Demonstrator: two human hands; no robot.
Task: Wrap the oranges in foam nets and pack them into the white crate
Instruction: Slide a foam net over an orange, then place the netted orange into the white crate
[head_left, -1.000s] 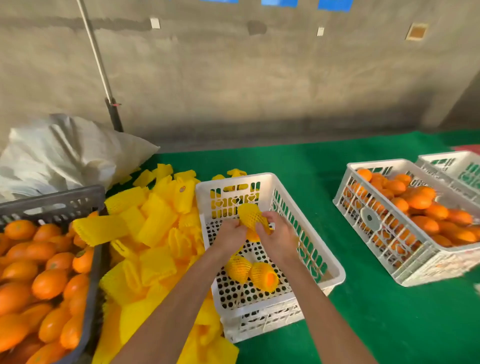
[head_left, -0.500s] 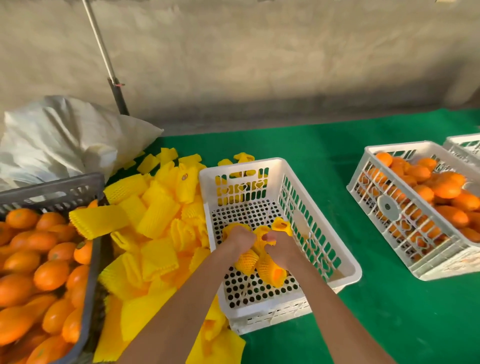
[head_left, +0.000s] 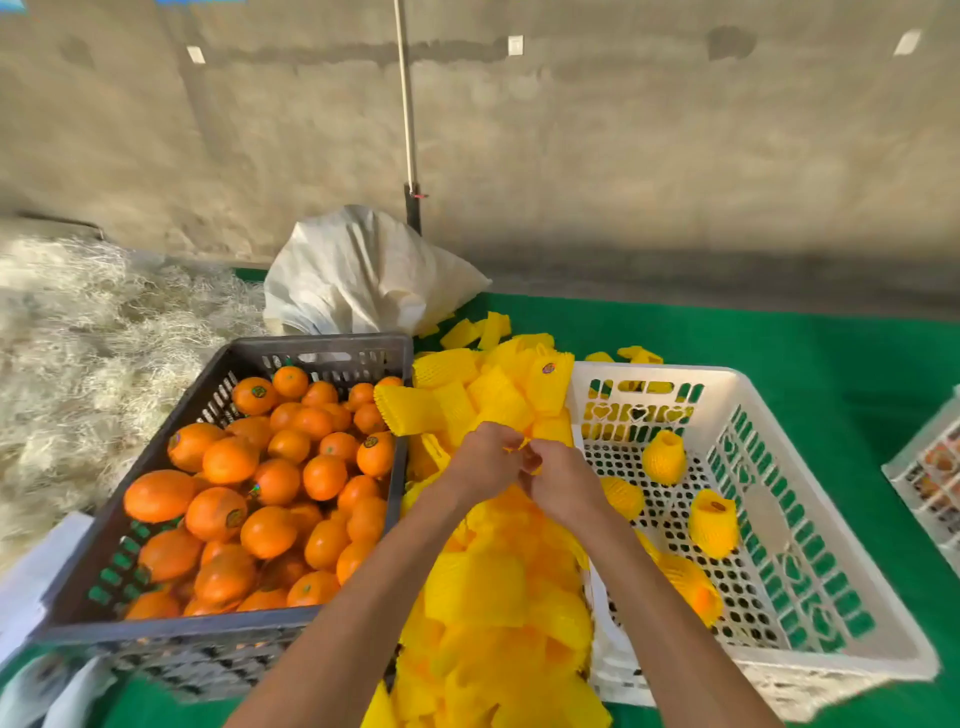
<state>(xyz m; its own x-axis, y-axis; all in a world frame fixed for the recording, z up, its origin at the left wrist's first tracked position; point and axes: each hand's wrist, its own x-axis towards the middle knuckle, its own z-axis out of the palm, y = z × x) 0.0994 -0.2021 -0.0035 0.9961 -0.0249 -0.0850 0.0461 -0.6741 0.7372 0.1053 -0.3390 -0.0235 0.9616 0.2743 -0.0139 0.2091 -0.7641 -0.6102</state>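
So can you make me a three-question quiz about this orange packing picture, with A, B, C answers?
1. Where are the bare oranges?
A. dark crate
B. white crate
C. white sack

2. How many wrapped oranges lie in the white crate?
A. one
B. four
C. ten

3. What are both hands doing?
A. resting flat
B. pinching a yellow foam net
C. lifting the crate

Answers: 1 A, they fill the dark crate on the left. 2 B, four netted ones show on its floor. 3 B, left hand and right hand meet on a net above the pile.
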